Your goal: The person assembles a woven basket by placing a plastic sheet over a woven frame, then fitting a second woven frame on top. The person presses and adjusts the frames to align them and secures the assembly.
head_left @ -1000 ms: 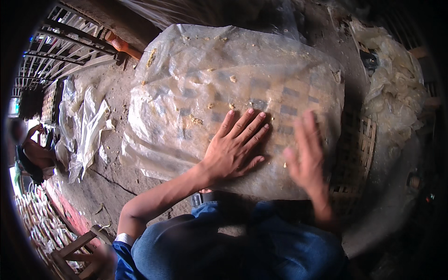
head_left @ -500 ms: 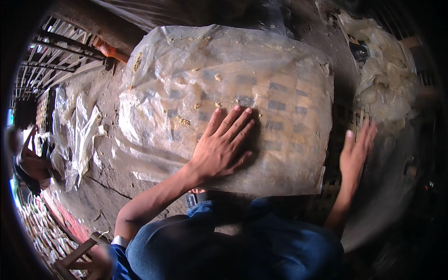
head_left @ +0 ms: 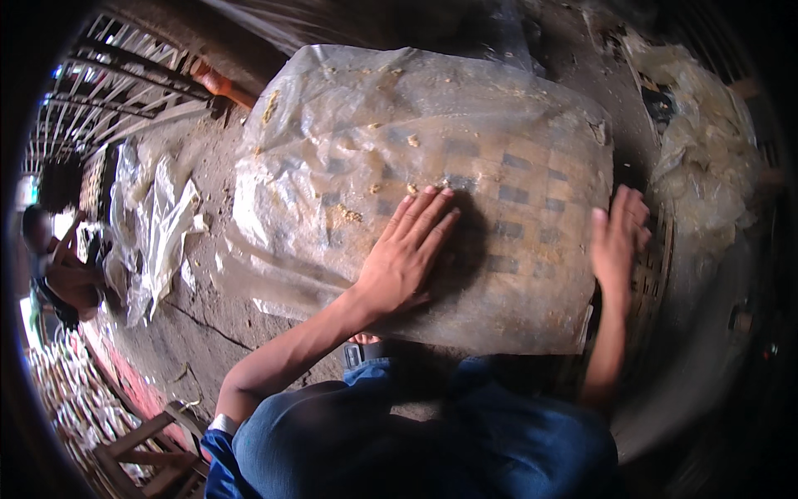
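Note:
A large sheet of cloudy, wrinkled plastic [head_left: 349, 116] spreads in front of me, dotted with yellowish crumbs. Through it shows a woven pattern of tan and dark squares [head_left: 515, 195]. My left hand [head_left: 397, 258] rests palm down near the middle of the sheet, its fingers stretched out and thumb partly hidden. At the sheet's right edge is my right hand [head_left: 617, 241], fingers extended and a little blurred, holding nothing that I can see. Whether it touches the edge I cannot tell. Beside it shows a strip of woven slats [head_left: 652, 266].
Crumpled clear plastic [head_left: 150, 224] lies on the ground at left, and a yellowish plastic heap [head_left: 706, 141] at right. A wooden stool frame [head_left: 150, 453] stands at lower left. Another person [head_left: 71, 274] sits at the far left. An orange object [head_left: 218, 81] is near a slatted rack [head_left: 125, 75].
My right hand has moved left and up, from beyond the sheet to its right edge. My left hand stays on nearly the same spot of the sheet. The whole view has shifted slightly.

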A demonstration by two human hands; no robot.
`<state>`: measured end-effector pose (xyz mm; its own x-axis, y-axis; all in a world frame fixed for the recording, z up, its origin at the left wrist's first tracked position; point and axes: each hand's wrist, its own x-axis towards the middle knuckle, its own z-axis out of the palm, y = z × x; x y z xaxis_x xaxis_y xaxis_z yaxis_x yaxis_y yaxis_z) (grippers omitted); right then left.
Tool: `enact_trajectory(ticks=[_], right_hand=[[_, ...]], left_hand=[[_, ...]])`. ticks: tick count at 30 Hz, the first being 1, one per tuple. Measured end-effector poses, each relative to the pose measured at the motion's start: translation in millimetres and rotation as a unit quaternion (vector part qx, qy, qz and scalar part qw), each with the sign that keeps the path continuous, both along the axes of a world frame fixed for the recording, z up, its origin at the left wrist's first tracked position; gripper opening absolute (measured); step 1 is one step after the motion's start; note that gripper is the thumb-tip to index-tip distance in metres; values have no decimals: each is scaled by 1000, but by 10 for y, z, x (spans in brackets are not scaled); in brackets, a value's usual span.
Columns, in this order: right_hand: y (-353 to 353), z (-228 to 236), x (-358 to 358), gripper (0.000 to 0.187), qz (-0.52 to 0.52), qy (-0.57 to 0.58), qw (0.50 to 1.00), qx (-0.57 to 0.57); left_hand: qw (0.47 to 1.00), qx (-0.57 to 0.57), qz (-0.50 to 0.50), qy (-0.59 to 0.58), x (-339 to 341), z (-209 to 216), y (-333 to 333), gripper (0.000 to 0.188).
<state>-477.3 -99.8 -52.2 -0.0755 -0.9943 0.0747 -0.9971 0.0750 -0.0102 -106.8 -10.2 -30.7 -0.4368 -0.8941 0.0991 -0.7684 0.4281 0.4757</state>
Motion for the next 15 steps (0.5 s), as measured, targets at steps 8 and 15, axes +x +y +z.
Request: enact_trajectory(ticks=[8, 15], right_hand=[[534, 262, 814, 68, 213, -122, 969, -26], [592, 189, 984, 72, 232, -51, 971, 13]], left_hand=[[992, -47, -90, -74, -282, 107, -12, 80], [993, -39, -10, -112, 137, 15, -92, 82]])
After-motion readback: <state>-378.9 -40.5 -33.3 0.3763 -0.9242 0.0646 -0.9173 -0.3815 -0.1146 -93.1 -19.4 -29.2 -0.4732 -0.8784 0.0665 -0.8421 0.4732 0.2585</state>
